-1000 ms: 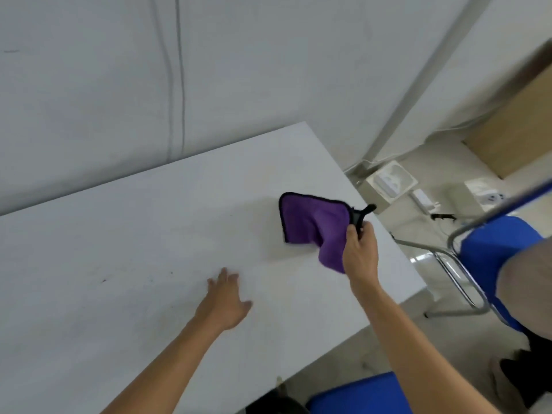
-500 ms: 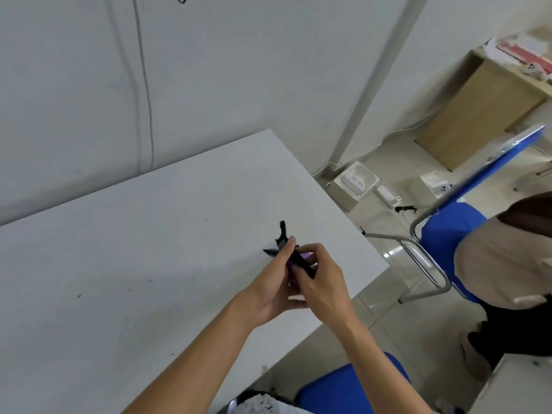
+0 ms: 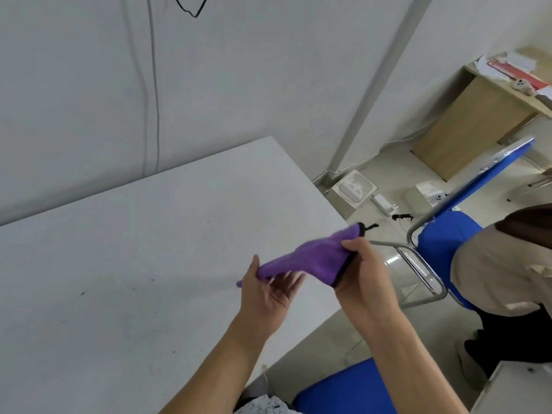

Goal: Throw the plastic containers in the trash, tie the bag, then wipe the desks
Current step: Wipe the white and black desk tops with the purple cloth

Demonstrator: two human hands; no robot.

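Cloth: 1 purple cloth (image 3: pixel 310 258), black-trimmed, w/ 1 black hang loop (image 3: pixel 372 226) at its far end. It is held in the air, stretched betw. both hands, off the surface of the desk (image 3: pixel 119 264) and above its near-right corner area. Not flat: bunched lengthwise.

Long axis (clock on frame, 12 = top): runs approx 8 → 2 o'clock. The low end is at 8, the loop end at 2.

L hand (image 3: pixel 265 294): at the 8 o'clock end, thumb on top and fingers spread loosely beneath, pinching the cloth tip. Over the desk top, so it is judged the nearer hand to the surface to be wiped.

R hand (image 3: pixel 364 276): at the 2–3 o'clock end, thumb over and fingers curled under the trimmed edge, firm grip. It hides the desk corner, so cannot tell if it is above the top or past the edge.

Judgement: wipe phase. The cloth looks to be getting refolded or straightened. For the next stroke it must drop toward 9–10 o'clock, where the bare top lies. A few dark specks show there.

Counts:
- hands 2, cloth 1
- white desk 1; wooden desk (image 3: pixel 466 121) 1, far off at 2 o'clock w/ papers on top
- blue chairs 2: one (image 3: pixel 442 234) at 3 o'clock w/ a seated person's trouser leg (image 3: pixel 493 270) on it, one seat (image 3: pixel 343 389) at 5–6 o'clock
- white boxes (image 3: pixel 355 186) on the floor at 1–2 o'clock, approx 3; smaller items there too small to ID
- plastic containers 0 in view, trash bag 0 in view
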